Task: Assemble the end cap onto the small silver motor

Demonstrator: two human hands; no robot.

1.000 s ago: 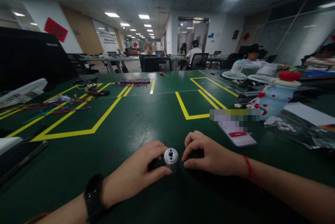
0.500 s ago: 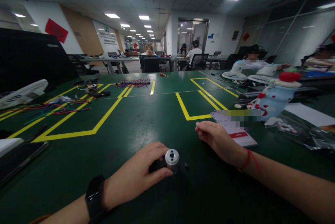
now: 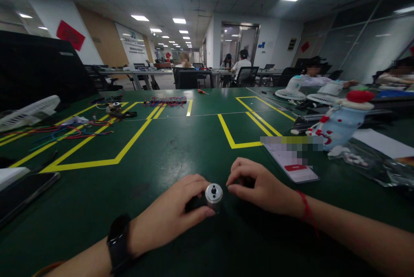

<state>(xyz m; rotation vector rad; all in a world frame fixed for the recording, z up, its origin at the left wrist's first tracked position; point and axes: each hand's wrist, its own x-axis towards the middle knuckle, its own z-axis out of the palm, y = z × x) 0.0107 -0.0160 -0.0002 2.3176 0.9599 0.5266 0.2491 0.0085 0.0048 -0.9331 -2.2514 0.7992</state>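
Note:
A small silver cylindrical motor (image 3: 214, 201) stands upright on the green table, its short shaft and two holes facing up. My left hand (image 3: 176, 206) grips it from the left side, thumb in front and fingers behind. Just right of the motor, apart from it, is my right hand (image 3: 255, 184) with thumb and index fingertip pinched together. The small dark ring that lay on the table there no longer shows on the surface; the fingertips hide most of whatever is between them.
A phone (image 3: 300, 173) lies beyond my right wrist, near a blue cup (image 3: 343, 121) with a red top. Another dark phone (image 3: 29, 197) is at left. Loose wires (image 3: 74, 128), a wire bundle (image 3: 166, 102) and a screwdriver (image 3: 202, 92) lie farther back. People sit beyond.
My right hand has come left and down beside the motor, its fingers pinching. The small dark ring has gone from the table. My left hand still holds the motor in place.

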